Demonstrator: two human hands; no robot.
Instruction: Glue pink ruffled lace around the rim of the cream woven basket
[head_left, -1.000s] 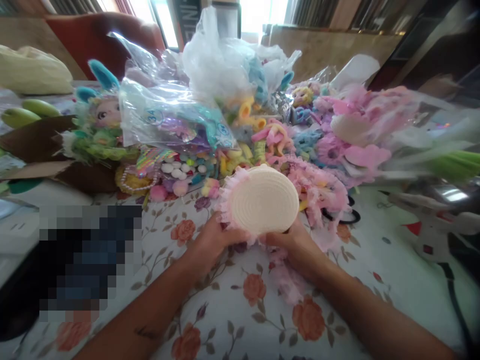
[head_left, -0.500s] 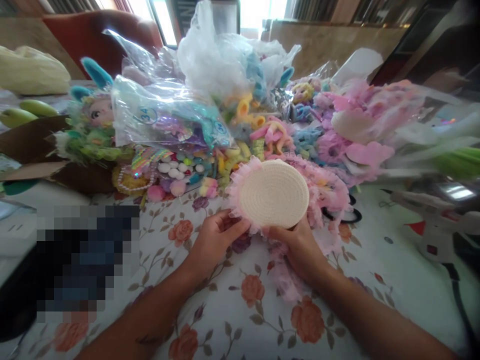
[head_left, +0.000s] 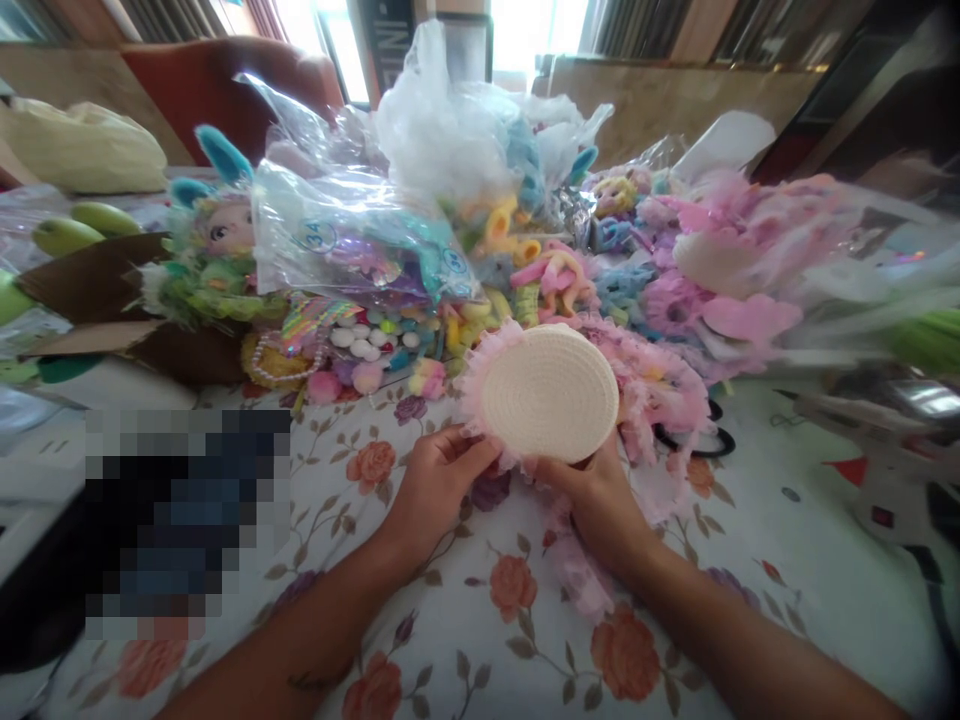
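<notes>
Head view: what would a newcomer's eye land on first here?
The cream coiled disc, edged in pink lace, held at center by the left hand and right hand. Behind it, a heap of pastel toys and clear plastic bags spans the floral tablecloth; a blue-eared doll sits at its left.

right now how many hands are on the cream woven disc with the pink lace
2: the left hand grips the woven disc at its lower-left lace edge, the right hand holds its lower-right rim. No other hand shows.
</notes>
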